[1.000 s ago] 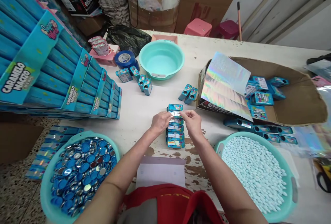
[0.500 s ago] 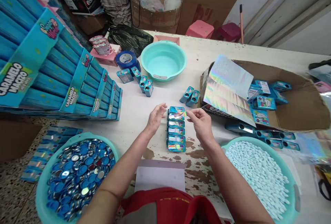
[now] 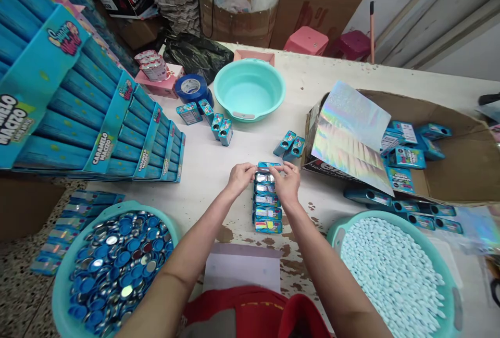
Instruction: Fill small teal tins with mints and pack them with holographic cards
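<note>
A row of small blue tins [image 3: 267, 200] stands in front of me on the table, most with a shiny holographic sticker across the top. At its far end my left hand [image 3: 241, 177] pinches near the left side of the farthest tin [image 3: 269, 165]. My right hand [image 3: 287, 180] is closed at the right side, thumb and fingertips over the tins. A narrow shiny sticker seems stretched between both pinches, mostly hidden by fingers. Two loose tins [image 3: 289, 144] stand just beyond my right hand.
A tub of blue-and-silver caps [image 3: 125, 260] is at left, a tub of pale blue candies [image 3: 390, 270] at right. A cardboard box [image 3: 461, 155] holds tins, with a holographic sheet [image 3: 347, 135] on its edge. Behind are an aqua basin [image 3: 250, 90] and blue tape [image 3: 191, 87]; display boxes [image 3: 89, 109] stand left.
My left hand has gone from spread fingers to a pinch and moved right to the tins. My right hand has moved left over the far end of the row, bringing the sticker along.
</note>
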### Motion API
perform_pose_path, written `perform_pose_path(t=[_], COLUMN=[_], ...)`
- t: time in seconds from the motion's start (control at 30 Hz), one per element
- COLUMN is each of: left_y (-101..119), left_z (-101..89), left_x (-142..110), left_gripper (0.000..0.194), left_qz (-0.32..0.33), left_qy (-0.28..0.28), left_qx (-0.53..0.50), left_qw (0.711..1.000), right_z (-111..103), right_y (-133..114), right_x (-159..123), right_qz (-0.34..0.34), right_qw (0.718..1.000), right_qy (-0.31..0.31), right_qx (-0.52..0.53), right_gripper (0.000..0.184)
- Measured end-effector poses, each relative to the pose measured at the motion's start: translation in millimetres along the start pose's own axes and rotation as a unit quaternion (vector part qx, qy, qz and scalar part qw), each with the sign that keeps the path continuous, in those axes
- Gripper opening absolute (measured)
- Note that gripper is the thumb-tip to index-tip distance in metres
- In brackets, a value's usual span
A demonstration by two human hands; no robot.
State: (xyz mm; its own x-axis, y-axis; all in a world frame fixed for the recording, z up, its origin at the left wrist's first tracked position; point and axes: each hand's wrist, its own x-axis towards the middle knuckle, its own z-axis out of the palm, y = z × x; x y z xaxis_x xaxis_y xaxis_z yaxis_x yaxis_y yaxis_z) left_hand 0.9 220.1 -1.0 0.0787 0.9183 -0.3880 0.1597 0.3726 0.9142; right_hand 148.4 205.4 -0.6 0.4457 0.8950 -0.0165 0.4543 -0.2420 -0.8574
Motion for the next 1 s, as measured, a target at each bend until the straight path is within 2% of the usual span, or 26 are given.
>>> perform_pose_path(t=[0.13,0.27,0.33,0.47,0.6,0.73,0.8,0.87,0.93,1.0], left_y=[1.3,7.8,11.6,14.4,10.6,4.8,0.4,-5.8,-13.2,-19.9], left_z=[-3.1,-9.8,-13.0,-13.5,-9.1,-2.5,1.0,3.4,4.4,4.9], left_x=[10.7,13.3,14.3,20.4,29.3,35.5,37.2,37.8,37.3,35.5], left_gripper=[0.032,0.022,0.018,0.019,0.016,0.014,0.017,0.019,0.016,0.010], left_qz=[0.000,0.046,0.045,-0.020,-0.061,-0.088,-0.111,-0.128,-0.133,-0.134], left_qy=[-0.002,0.034,0.032,-0.008,-0.007,-0.007,-0.011,-0.009,0.003,0.020], left_qx=[0.043,0.170,0.206,0.200,0.202,0.169,0.120,0.095,0.112,0.147], left_qw=[0.999,0.984,0.977,0.980,0.977,0.982,0.987,0.987,0.985,0.980], right_z=[8.1,7.7,7.7,11.2,16.9,22.4,25.4,27.7,28.2,26.5], right_y=[6.8,7.9,6.8,5.0,8.6,18.1,23.1,27.1,29.4,30.0], right_x=[12.2,14.9,13.5,11.0,12.0,15.6,18.3,21.5,24.5,26.1], right_qz=[0.016,0.018,0.014,0.023,0.034,0.058,0.096,0.145,0.171,0.173], right_qw=[0.999,0.999,0.999,0.999,0.999,0.997,0.993,0.984,0.977,0.975], right_qy=[-0.019,-0.040,-0.047,-0.039,-0.019,-0.025,-0.017,0.006,0.015,0.000], right_qx=[0.021,0.023,0.020,0.018,0.033,0.040,0.064,0.103,0.127,0.138], right_gripper=[0.017,0.017,0.017,0.016,0.014,0.014,0.020,0.035,0.046,0.045])
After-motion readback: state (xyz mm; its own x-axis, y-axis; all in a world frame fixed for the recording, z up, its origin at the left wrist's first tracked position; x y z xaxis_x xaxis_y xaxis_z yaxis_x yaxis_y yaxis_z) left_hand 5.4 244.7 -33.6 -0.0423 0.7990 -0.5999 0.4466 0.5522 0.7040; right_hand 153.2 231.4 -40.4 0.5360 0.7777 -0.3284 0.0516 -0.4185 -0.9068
